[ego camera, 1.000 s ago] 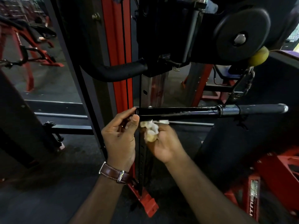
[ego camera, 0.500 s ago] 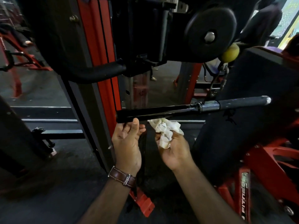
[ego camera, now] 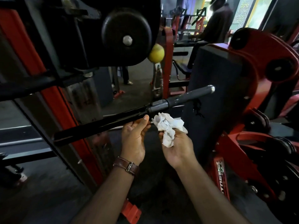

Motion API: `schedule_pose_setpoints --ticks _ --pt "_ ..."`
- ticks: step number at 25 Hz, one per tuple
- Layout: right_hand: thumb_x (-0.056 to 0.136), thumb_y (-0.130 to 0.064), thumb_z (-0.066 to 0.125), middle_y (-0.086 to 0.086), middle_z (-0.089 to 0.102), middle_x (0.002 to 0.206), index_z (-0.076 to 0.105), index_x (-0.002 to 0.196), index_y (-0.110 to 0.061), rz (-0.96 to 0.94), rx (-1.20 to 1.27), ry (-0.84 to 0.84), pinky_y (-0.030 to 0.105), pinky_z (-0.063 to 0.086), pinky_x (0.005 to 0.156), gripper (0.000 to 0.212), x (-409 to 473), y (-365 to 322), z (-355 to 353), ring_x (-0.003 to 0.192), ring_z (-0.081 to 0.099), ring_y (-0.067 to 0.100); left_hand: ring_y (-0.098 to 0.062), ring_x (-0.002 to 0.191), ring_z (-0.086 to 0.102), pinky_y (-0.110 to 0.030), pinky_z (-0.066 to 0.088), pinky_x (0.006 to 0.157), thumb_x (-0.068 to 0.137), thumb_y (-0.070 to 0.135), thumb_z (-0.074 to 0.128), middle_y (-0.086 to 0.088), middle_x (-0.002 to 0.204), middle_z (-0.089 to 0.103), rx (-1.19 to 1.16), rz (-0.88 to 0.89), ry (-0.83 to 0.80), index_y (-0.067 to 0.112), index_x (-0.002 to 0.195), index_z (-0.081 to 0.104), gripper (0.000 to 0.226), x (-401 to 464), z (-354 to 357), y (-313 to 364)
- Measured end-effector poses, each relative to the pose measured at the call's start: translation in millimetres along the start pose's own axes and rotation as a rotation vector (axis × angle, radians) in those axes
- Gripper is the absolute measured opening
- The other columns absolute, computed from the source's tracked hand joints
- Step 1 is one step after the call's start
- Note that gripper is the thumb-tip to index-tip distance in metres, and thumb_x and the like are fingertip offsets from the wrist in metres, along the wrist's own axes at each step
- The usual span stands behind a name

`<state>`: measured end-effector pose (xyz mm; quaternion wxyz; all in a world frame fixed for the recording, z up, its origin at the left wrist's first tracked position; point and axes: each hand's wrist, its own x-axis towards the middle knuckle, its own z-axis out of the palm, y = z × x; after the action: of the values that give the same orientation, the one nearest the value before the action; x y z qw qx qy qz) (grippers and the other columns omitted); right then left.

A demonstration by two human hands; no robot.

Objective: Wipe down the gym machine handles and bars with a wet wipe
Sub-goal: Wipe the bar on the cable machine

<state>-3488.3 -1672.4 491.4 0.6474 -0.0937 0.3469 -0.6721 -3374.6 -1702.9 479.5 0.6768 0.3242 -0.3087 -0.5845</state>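
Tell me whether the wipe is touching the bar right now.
No: the crumpled wipe sits in the right hand just below the black bar, with a gap between them, while the left hand reaches the bar.

Left hand [ego camera: 135, 136] fingertips hidden behind the bar [ego camera: 103, 125].

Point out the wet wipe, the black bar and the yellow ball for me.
wet wipe [ego camera: 166, 126], head view, on the crumpled white middle above the right palm.
black bar [ego camera: 97, 126], head view, on the glossy shaft left of the left hand.
yellow ball [ego camera: 156, 52], head view, on its round face beside the black disc.
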Motion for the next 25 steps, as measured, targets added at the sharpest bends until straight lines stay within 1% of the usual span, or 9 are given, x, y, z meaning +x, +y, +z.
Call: schedule_pose_setpoints --ticks 5,7,9,11,15,17,20,23,25 --pt "0.088 0.009 0.053 0.015 0.074 0.102 0.071 0.108 -0.004 -0.18 -0.214 -0.03 0.026 0.051 0.07 0.029 7 -47 -16 0.087 0.069 0.021 -0.014 0.091 0.068 -0.025 0.057 0.08 0.084 0.007 0.072 -0.005 0.097 0.071 -0.069 -0.109 0.042 0.005 0.098 0.067 0.015 10 43 -31" --pt "0.081 0.013 0.058 0.012 0.075 0.097 0.074 0.105 -0.006 -0.413 -0.475 -0.063 0.025 0.054 0.068 0.035 15 -64 -15 0.088 0.07 0.02 -0.019 0.099 0.066 -0.026 0.057 0.079 0.077 0.015 0.077 -0.013 0.112 0.069 -0.124 -0.132 0.07 -0.003 0.115 0.065 0.044 19 56 -40" --pt "0.075 0.015 0.06 0.003 0.075 0.101 0.075 0.107 -0.01 -0.773 -0.778 -0.084 0.026 0.056 0.08 0.043 33 -79 -9 0.095 0.07 0.012 -0.021 0.104 0.065 -0.026 0.057 0.079 0.073 0.021 0.08 -0.016 0.124 0.066 -0.202 -0.141 0.097 -0.005 0.13 0.059 0.066 28 68 -43" --pt "0.079 0.003 0.063 0.0 0.071 0.113 0.073 0.111 -0.011 -1.141 -1.144 -0.147 0.027 0.053 0.088 0.037 55 -82 -1 0.104 0.064 0.012 -0.024 0.115 0.063 -0.029 0.057 0.086 0.074 0.026 0.078 -0.015 0.131 0.064 -0.252 -0.136 0.111 0.001 0.135 0.058 0.069 37 74 -45" --pt "0.081 -0.016 0.069 0.002 0.069 0.118 0.072 0.111 -0.009 -1.406 -1.655 -0.371 0.034 0.052 0.074 0.031 87 -64 -3 0.096 0.055 0.024 -0.027 0.124 0.061 -0.04 0.048 0.105 0.079 0.041 0.076 -0.013 0.13 0.066 -0.219 -0.148 0.075 0.009 0.133 0.062 0.064 39 74 -49" --pt "0.082 -0.017 0.064 0.002 0.069 0.117 0.073 0.111 -0.008 -1.499 -1.69 -0.301 0.033 0.052 0.072 0.032 107 -83 -14 0.095 0.053 0.025 -0.027 0.121 0.063 -0.033 0.054 0.095 0.08 0.036 0.076 -0.013 0.129 0.067 -0.201 -0.105 0.142 0.006 0.133 0.061 0.063 38 76 -49" --pt "0.078 -0.002 0.072 0.003 0.068 0.116 0.072 0.113 -0.008 -1.357 -1.618 -0.093 0.032 0.051 0.08 0.036 111 -82 -13 0.1 0.049 0.023 -0.023 0.115 0.064 -0.028 0.057 0.085 0.08 0.032 0.077 -0.015 0.13 0.065 -0.186 -0.061 0.173 0.004 0.134 0.06 0.063 39 74 -49" --pt "0.077 -0.006 0.079 0.006 0.066 0.113 0.071 0.112 -0.006 -1.413 -1.596 -0.299 0.027 0.047 0.079 0.036 101 -53 -6 0.099 0.048 0.02 -0.024 0.121 0.063 -0.039 0.051 0.098 0.079 0.036 0.079 -0.011 0.13 0.066 -0.193 -0.105 0.123 0.01 0.135 0.059 0.065 38 69 -50" --pt "0.075 -0.01 0.081 0.005 0.067 0.112 0.072 0.112 -0.005 -1.512 -1.616 -0.345 0.027 0.047 0.078 0.038 111 -70 -13 0.096 0.049 0.021 -0.025 0.117 0.066 -0.035 0.055 0.092 0.082 0.031 0.075 -0.01 0.125 0.069 -0.177 -0.092 0.142 0.008 0.132 0.061 0.057 37 72 -47"
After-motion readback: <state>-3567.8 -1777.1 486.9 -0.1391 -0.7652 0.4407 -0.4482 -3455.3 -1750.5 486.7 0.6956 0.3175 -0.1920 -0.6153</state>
